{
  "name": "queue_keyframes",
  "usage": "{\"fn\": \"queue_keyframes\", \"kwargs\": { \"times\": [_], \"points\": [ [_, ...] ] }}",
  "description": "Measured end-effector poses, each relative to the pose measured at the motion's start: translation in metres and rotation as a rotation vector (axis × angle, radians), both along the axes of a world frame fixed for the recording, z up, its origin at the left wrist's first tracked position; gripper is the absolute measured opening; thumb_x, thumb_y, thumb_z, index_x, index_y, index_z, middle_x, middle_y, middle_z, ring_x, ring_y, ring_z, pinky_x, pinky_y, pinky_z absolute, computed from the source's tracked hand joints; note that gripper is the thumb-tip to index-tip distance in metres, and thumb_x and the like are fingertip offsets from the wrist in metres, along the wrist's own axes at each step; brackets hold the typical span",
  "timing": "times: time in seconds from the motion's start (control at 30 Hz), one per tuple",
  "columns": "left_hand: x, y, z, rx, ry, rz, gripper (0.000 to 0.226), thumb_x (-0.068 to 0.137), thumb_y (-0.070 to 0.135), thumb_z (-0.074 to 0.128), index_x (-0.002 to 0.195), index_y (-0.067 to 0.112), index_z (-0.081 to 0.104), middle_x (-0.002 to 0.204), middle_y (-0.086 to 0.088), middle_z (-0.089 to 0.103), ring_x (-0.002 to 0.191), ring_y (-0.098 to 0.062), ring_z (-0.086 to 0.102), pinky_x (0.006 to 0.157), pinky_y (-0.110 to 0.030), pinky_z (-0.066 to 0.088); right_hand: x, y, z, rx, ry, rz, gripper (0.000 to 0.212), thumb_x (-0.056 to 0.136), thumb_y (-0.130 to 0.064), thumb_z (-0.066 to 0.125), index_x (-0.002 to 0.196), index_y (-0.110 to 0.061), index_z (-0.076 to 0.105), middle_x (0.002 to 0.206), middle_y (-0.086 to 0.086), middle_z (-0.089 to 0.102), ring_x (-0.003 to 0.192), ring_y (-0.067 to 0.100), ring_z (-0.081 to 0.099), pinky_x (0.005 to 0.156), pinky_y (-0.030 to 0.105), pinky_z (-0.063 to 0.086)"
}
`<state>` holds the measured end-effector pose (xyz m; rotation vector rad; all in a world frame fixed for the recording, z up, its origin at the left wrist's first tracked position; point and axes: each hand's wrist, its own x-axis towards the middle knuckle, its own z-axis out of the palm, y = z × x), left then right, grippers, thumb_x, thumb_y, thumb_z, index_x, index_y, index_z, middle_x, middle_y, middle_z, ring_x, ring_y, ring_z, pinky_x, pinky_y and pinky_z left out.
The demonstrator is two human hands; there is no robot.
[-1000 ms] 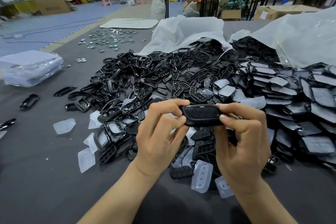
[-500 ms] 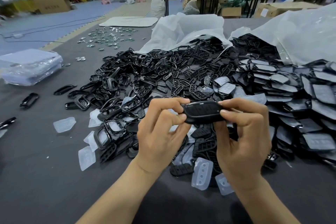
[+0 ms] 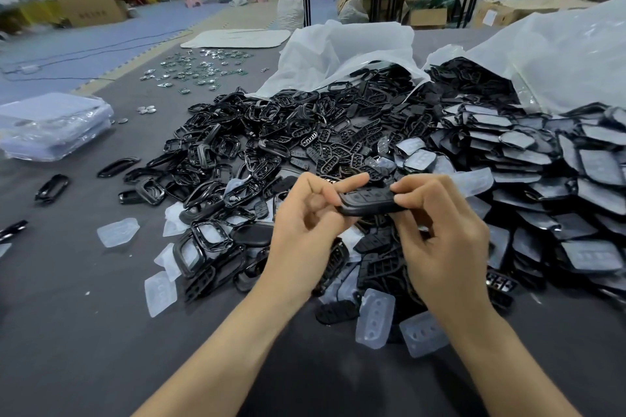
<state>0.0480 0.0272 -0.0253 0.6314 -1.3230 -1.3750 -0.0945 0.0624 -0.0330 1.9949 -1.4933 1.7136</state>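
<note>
Both hands hold one black key-fob shell above the grey table. My left hand pinches its left end between thumb and forefinger. My right hand pinches its right end with curled fingers. The shell lies tilted, its button face up and toward me. Below and behind it spreads a big heap of black frames and button pads. Clear silicone pads lie at the heap's near edge.
Two white plastic bags spill black parts at the back; stacked flat black covers fill the right. A wrapped clear packet sits at left, small metal pieces farther back. Boxes, trestle tables and people stand beyond.
The fob shell has tipped, its right end rising, and both hands have shifted grip slightly. My left fingers have opened a little around its left end.
</note>
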Motion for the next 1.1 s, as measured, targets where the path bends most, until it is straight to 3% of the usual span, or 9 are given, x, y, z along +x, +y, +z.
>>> {"fn": "queue_keyframes", "kwargs": {
  "times": [0.13, 0.27, 0.4, 0.53, 0.6, 0.7, 0.83, 1.0, 1.1],
  "points": [
    [0.001, -0.002, -0.001, 0.120, 0.053, -0.025, 0.012, 0.086, 0.010, 0.059, 0.076, 0.015, 0.056, 0.106, -0.016, 0.072, 0.111, -0.024, 0.066, 0.080, -0.025, 0.056, -0.004, -0.001, 0.000, -0.049, 0.116, -0.048, 0.011, 0.083, 0.014, 0.055, 0.078, 0.004, 0.056, 0.092, 0.013, 0.059, 0.081, 0.013, 0.051, 0.073, 0.011, 0.043],
    [-0.001, -0.005, -0.006, 0.118, 0.007, 0.038, 0.015, 0.086, 0.000, 0.063, 0.092, 0.014, 0.062, 0.100, -0.009, 0.075, 0.097, -0.021, 0.071, 0.079, -0.024, 0.055, -0.002, -0.004, -0.005, 0.030, 0.042, -0.013, 0.021, 0.077, 0.021, 0.059, 0.082, 0.000, 0.055, 0.096, 0.009, 0.057, 0.087, 0.011, 0.053, 0.079, 0.014, 0.047],
    [0.002, -0.007, -0.005, 0.046, -0.042, 0.111, 0.028, 0.086, -0.006, 0.063, 0.102, 0.018, 0.066, 0.099, -0.003, 0.075, 0.096, -0.017, 0.071, 0.078, -0.020, 0.054, 0.000, -0.004, -0.001, 0.325, -0.433, 0.221, 0.028, 0.076, 0.009, 0.060, 0.081, -0.018, 0.056, 0.097, -0.010, 0.064, 0.089, 0.012, 0.063, 0.076, 0.020, 0.052],
    [0.003, -0.006, -0.004, 0.012, -0.036, 0.098, 0.030, 0.086, -0.006, 0.063, 0.101, 0.020, 0.069, 0.101, -0.002, 0.075, 0.099, -0.017, 0.071, 0.080, -0.020, 0.054, -0.001, -0.003, 0.006, 0.453, -1.094, 0.525, 0.019, 0.074, -0.010, 0.075, 0.082, -0.021, 0.062, 0.086, 0.002, 0.071, 0.085, 0.020, 0.070, 0.074, 0.028, 0.057],
    [0.002, -0.005, -0.004, 0.010, -0.033, 0.086, 0.032, 0.086, -0.005, 0.064, 0.097, 0.024, 0.071, 0.101, -0.002, 0.075, 0.099, -0.017, 0.070, 0.080, -0.020, 0.054, -0.002, -0.005, 0.007, 0.526, -1.250, 0.572, 0.025, 0.069, -0.012, 0.070, 0.092, -0.014, 0.060, 0.083, 0.008, 0.071, 0.080, 0.020, 0.070, 0.068, 0.028, 0.057],
    [0.002, -0.006, -0.005, 0.071, 0.026, 0.019, 0.027, 0.080, 0.008, 0.069, 0.099, 0.026, 0.072, 0.104, -0.006, 0.074, 0.102, -0.020, 0.070, 0.081, -0.022, 0.054, -0.004, -0.006, 0.009, 0.585, -1.331, 0.613, 0.028, 0.069, -0.008, 0.066, 0.097, -0.010, 0.061, 0.086, 0.012, 0.072, 0.078, 0.021, 0.071, 0.063, 0.028, 0.058],
    [0.002, -0.010, -0.004, 0.264, 0.176, -0.138, 0.044, 0.073, 0.009, 0.066, 0.117, 0.015, 0.063, 0.107, -0.009, 0.073, 0.101, -0.016, 0.069, 0.078, -0.019, 0.054, -0.007, -0.007, 0.008, 0.575, -1.399, 0.633, 0.025, 0.068, -0.007, 0.065, 0.092, -0.010, 0.064, 0.086, 0.012, 0.073, 0.077, 0.020, 0.072, 0.060, 0.026, 0.057],
    [0.003, -0.014, -0.004, 0.347, 0.142, -0.186, 0.046, 0.075, 0.010, 0.061, 0.121, 0.008, 0.059, 0.107, -0.008, 0.073, 0.098, -0.013, 0.070, 0.074, -0.017, 0.056, -0.007, -0.009, 0.003, 0.582, -1.418, 0.638, 0.016, 0.067, -0.009, 0.066, 0.080, -0.014, 0.073, 0.085, 0.011, 0.072, 0.073, 0.018, 0.071, 0.061, 0.025, 0.057],
    [0.008, -0.015, -0.006, 0.329, 0.060, -0.218, 0.049, 0.079, 0.012, 0.059, 0.128, 0.010, 0.055, 0.113, -0.007, 0.072, 0.108, -0.017, 0.066, 0.082, -0.034, 0.058, -0.008, -0.009, 0.003, 0.588, -1.425, 0.627, 0.016, 0.066, -0.010, 0.067, 0.080, -0.015, 0.073, 0.085, 0.010, 0.072, 0.073, 0.017, 0.071, 0.060, 0.024, 0.057]
  ]
}}
